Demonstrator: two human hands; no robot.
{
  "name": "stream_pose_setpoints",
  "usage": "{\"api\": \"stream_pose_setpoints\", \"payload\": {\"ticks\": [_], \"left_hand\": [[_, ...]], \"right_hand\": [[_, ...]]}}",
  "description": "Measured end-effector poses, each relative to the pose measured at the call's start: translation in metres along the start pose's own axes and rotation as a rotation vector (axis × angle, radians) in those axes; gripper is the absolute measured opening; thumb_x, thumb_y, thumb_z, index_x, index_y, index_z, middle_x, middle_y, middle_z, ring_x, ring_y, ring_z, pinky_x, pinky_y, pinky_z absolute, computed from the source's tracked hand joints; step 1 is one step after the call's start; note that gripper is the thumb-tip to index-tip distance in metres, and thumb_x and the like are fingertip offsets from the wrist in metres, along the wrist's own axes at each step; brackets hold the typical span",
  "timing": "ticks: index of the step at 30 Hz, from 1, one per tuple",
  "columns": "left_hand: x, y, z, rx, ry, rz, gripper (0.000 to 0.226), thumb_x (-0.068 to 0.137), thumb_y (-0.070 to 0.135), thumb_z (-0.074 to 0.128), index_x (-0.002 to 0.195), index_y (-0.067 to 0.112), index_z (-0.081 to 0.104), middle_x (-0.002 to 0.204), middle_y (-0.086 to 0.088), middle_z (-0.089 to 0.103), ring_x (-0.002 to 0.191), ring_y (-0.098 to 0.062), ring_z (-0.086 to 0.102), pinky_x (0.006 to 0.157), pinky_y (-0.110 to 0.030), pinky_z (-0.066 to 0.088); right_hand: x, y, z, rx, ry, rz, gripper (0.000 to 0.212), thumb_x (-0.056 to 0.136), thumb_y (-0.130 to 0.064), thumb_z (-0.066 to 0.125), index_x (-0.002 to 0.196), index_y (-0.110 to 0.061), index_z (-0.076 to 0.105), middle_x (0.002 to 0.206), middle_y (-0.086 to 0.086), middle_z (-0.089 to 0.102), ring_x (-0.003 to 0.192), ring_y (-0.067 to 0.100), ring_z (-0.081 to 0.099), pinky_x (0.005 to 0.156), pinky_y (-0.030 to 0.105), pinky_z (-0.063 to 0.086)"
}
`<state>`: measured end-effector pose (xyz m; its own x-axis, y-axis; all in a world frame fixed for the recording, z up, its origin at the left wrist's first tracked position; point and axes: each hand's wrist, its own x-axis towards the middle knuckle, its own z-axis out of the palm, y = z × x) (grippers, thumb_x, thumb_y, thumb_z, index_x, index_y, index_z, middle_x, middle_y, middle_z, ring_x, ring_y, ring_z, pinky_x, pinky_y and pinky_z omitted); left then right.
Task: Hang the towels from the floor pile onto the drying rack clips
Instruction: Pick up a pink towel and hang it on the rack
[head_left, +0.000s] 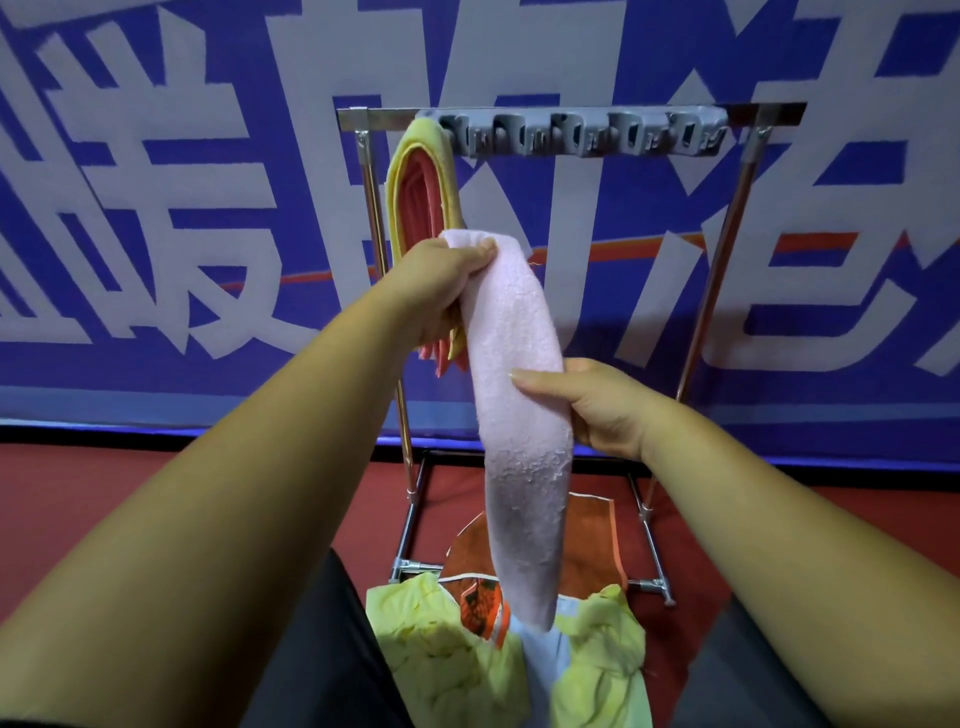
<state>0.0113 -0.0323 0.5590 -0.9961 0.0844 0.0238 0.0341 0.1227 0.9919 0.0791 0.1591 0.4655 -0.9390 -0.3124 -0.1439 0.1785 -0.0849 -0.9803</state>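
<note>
The pink towel (519, 415) hangs as a long, soft roll in front of the drying rack (722, 249), below the grey clips (582, 135). The left hand (441, 286) pinches its top and the right hand (597, 405) clasps its middle. Bunched this thick, it may jam in a clip or slip out. Its tail could drag the floor pile (441, 639). The towel is fluffy looped terry; the clips look like hard plastic and the rack like shiny metal tube.
</note>
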Motion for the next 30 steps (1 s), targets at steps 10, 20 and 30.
{"api": "stream_pose_setpoints", "payload": {"ticks": [10,20,30], "left_hand": [[-0.003,-0.101,0.02,0.337,-0.217,-0.292,0.085,0.098,0.081,0.03,0.109,0.01,0.074,0.094,-0.009,0.081,0.09,-0.031,0.079,0.087,-0.05,0.064],[-0.003,-0.221,0.042,0.58,-0.287,-0.303,0.041,0.074,0.016,0.048,0.102,-0.006,0.068,0.087,-0.022,0.074,0.073,-0.028,0.07,0.065,-0.038,0.053],[0.001,-0.293,0.08,0.495,-0.453,-0.101,0.038,0.087,0.016,0.082,0.118,0.027,0.064,0.123,0.0,0.073,0.117,-0.016,0.068,0.102,-0.037,0.054]], "right_hand": [[0.03,0.039,-0.01,0.351,0.22,0.038,0.04,0.107,-0.036,0.063,0.136,-0.01,0.067,0.123,0.014,0.078,0.113,0.029,0.076,0.1,0.046,0.059],[0.061,0.105,-0.032,0.557,0.413,0.185,0.03,0.106,-0.016,0.057,0.13,0.002,0.064,0.121,0.022,0.076,0.117,0.036,0.071,0.106,0.055,0.053],[0.095,0.148,-0.039,0.806,0.6,0.207,0.022,0.101,-0.016,0.058,0.115,-0.001,0.066,0.105,0.012,0.072,0.095,0.027,0.071,0.098,0.042,0.054]]}}
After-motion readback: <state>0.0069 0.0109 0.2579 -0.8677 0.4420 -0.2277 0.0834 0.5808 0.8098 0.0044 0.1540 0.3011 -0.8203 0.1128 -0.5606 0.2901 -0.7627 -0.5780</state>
